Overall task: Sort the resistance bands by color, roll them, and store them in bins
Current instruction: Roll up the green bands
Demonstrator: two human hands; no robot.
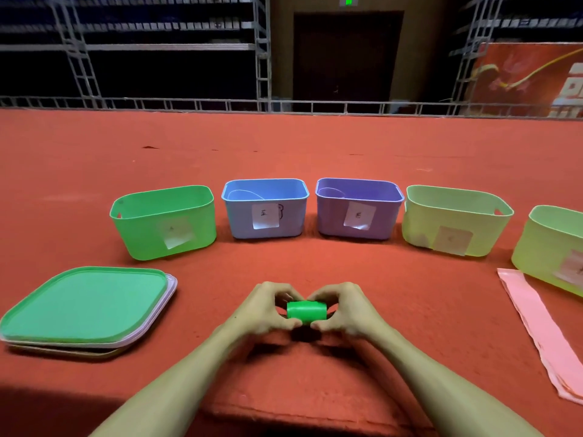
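The red-covered worktop (284, 152) carries the following items.

- **Far left:** a stack of lids (85, 305) lies flat, with a green lid on top.
- **Behind the lids:** a row of labelled bins begins with the green bin (142, 234), then the blue bin (239, 222).
- **Front centre:** the left hand (265, 307) and right hand (347, 307) pinch the rolled green band (306, 311) by its two ends, with fingers curled over the far side. The roll is well apart from the bins.
- **Further right:** the row continues with the purple bin (331, 222), the yellow-green bin (419, 228) and the edge bin (542, 247).
- **In front of the edge bin:** a flat pink band (530, 323) lies on the worktop.
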